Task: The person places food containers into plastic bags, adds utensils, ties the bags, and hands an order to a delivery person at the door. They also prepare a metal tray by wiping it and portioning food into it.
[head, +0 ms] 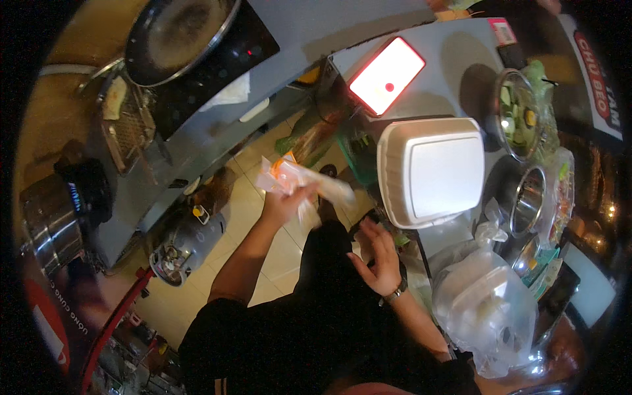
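My left hand (286, 205) is closed around a bundle of thin plastic wrapping or bags (284, 175), whitish with an orange part; a pale, blurred length of it extends to the right. Fingers apart and holding nothing, my right hand (380, 259) hangs over the floor beside the counter edge, a watch on its wrist. To the upper right of it, a closed white foam takeaway box (447, 173) rests on the grey counter. A phone or tablet with a bright screen and red rim (387, 76) lies beyond the box.
Steel bowls (528, 200) and a bowl of cut vegetables (516, 113) stand at the right, near a knotted clear plastic bag (486, 306). A frying pan (182, 37) sits on a black cooktop (237, 59) at upper left. Below it are a gas cylinder (197, 247) and tiled floor (279, 252).
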`<control>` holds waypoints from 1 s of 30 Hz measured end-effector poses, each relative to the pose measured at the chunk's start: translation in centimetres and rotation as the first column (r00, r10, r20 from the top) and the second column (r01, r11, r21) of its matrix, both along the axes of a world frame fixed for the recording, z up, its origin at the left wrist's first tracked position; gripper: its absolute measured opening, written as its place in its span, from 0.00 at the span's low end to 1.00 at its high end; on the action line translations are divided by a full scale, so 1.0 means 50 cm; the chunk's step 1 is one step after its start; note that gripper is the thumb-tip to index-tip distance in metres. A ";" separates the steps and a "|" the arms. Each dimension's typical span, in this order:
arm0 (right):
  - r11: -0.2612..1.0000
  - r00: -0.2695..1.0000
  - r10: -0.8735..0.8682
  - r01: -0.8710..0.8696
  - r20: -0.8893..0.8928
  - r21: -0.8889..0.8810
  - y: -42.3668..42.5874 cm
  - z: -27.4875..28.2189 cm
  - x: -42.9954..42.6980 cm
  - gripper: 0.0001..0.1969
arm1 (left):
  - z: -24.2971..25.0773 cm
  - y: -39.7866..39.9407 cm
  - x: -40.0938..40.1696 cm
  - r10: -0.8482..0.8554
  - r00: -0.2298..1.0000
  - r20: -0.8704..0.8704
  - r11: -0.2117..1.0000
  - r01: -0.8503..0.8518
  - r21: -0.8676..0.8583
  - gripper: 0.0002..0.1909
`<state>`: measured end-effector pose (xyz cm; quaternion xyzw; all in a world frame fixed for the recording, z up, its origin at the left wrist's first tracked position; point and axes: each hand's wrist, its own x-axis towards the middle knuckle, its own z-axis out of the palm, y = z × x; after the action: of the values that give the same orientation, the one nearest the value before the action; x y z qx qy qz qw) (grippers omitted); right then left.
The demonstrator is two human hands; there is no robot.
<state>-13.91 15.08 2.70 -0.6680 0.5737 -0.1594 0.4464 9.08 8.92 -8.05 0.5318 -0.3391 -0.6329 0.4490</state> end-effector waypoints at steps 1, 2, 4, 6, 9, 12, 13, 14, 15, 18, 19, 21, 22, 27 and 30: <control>0.980 0.999 -0.049 0.045 -0.017 -0.194 -0.036 0.052 0.029 0.23 | 0.097 0.001 -0.006 -0.017 0.997 -0.074 0.996 0.024 0.088 0.09; 0.954 0.997 -0.069 0.060 -0.020 -0.294 -0.044 0.083 0.036 0.23 | 0.168 0.005 -0.010 -0.047 0.988 -0.144 0.991 0.064 0.121 0.11; 0.990 0.995 -0.090 0.094 0.044 -0.107 -0.048 0.125 0.039 0.21 | 0.241 0.006 -0.025 -0.086 0.967 -0.240 0.973 0.133 0.187 0.14; 0.905 0.960 -0.229 0.149 0.161 0.400 -0.046 0.164 0.032 0.15 | 0.274 -0.001 -0.058 -0.010 0.930 -0.367 0.979 0.084 0.187 0.15; 0.848 0.698 -0.526 0.475 0.486 0.235 -0.021 0.156 0.007 0.12 | 0.340 -0.009 -0.110 0.033 0.941 -0.337 0.972 0.049 0.231 0.18; 0.715 0.660 -0.699 0.644 0.276 0.272 -0.078 0.186 -0.053 0.13 | 0.341 0.023 -0.158 -0.064 0.967 -0.248 0.944 0.139 0.298 0.22; 0.724 0.711 -0.690 0.669 0.140 0.171 -0.101 0.194 -0.071 0.14 | 0.350 0.039 -0.175 -0.088 0.966 -0.242 0.923 0.171 0.346 0.22; 0.706 0.692 -0.708 0.690 0.143 0.160 -0.114 0.183 -0.088 0.14 | 0.370 0.051 -0.192 -0.099 0.953 -0.286 0.920 0.197 0.339 0.23; 0.755 0.767 -0.641 0.636 0.024 -0.160 -0.122 0.154 -0.108 0.17 | 0.396 0.053 -0.201 -0.146 0.922 -0.358 0.877 0.289 0.385 0.20; 0.678 0.796 -0.599 0.444 -0.089 -0.586 -0.116 0.175 -0.137 0.22 | 0.393 0.055 -0.231 -0.119 0.879 -0.463 0.903 0.290 0.318 0.17; 0.598 0.813 -0.578 0.368 -0.065 -0.712 -0.108 0.195 -0.142 0.24 | 0.400 0.040 -0.253 -0.077 0.930 -0.359 0.948 0.180 0.263 0.17; 0.742 0.815 -0.520 0.579 0.255 -0.338 -0.047 0.215 -0.136 0.19 | 0.403 0.011 -0.287 -0.091 0.899 -0.429 0.988 0.137 0.077 0.15; 0.776 0.756 -0.536 0.616 0.376 -0.134 -0.017 0.238 -0.125 0.16 | 0.417 0.000 -0.306 -0.158 0.918 -0.363 0.984 0.175 0.015 0.15; 0.648 0.501 -0.749 0.689 0.434 0.324 0.089 0.317 -0.189 0.09 | 0.495 0.013 -0.434 -0.364 0.865 -0.345 0.930 0.320 -0.179 0.19; 0.621 0.567 -0.476 0.758 0.672 -0.200 0.141 0.372 -0.228 0.08 | 0.538 0.027 -0.472 -0.600 0.754 -0.268 0.798 0.543 -0.261 0.32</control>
<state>-25.30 22.12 21.31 -0.4224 0.5618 -0.6307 0.3288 -14.53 10.27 18.86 0.2462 -0.4555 -0.7904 0.3273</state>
